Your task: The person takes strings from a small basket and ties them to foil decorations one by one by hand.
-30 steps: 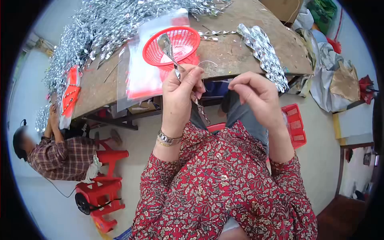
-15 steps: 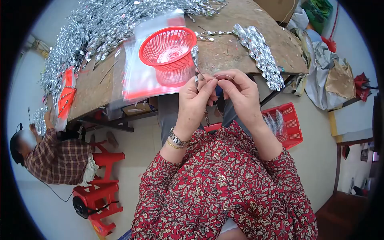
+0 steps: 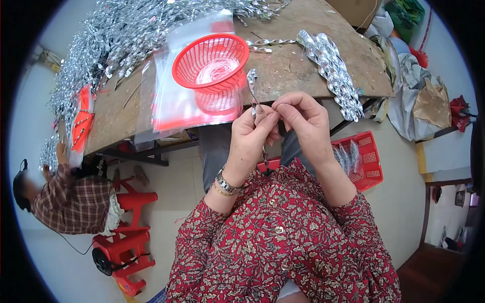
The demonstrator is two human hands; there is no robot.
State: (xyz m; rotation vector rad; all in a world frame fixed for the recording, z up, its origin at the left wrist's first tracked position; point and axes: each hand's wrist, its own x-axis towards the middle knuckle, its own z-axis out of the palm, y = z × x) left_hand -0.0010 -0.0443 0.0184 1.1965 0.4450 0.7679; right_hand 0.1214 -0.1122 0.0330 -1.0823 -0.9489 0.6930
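Observation:
My left hand [image 3: 250, 136] is closed around a twisted silver foil strip [image 3: 252, 83], which sticks up above the fingers and also hangs below them. My right hand [image 3: 303, 121] pinches thumb against forefinger, touching the left fingertips. A thin thread showed at this pinch a moment ago; now it is too fine to make out. Just beyond my left hand stands a red mesh basket [image 3: 184, 76] with a tangle of fine pale thread loops [image 3: 220, 69] inside. It rests on a stack of clear plastic bags [image 3: 166, 101]. A bundle of twisted silver strips [image 3: 333, 76] hangs over the table edge.
A large heap of silver strips [image 3: 111, 40] covers the wooden table's [image 3: 283, 76] far left. At left another person [image 3: 76, 202] sits by red stools [image 3: 134, 204]. A red crate [image 3: 371, 159] with packed bags stands on the floor at right.
Both hands have shifted slightly toward me and right, still together. The thread loop seen by my right fingers is no longer distinguishable. The basket appears tilted a little more to the left.

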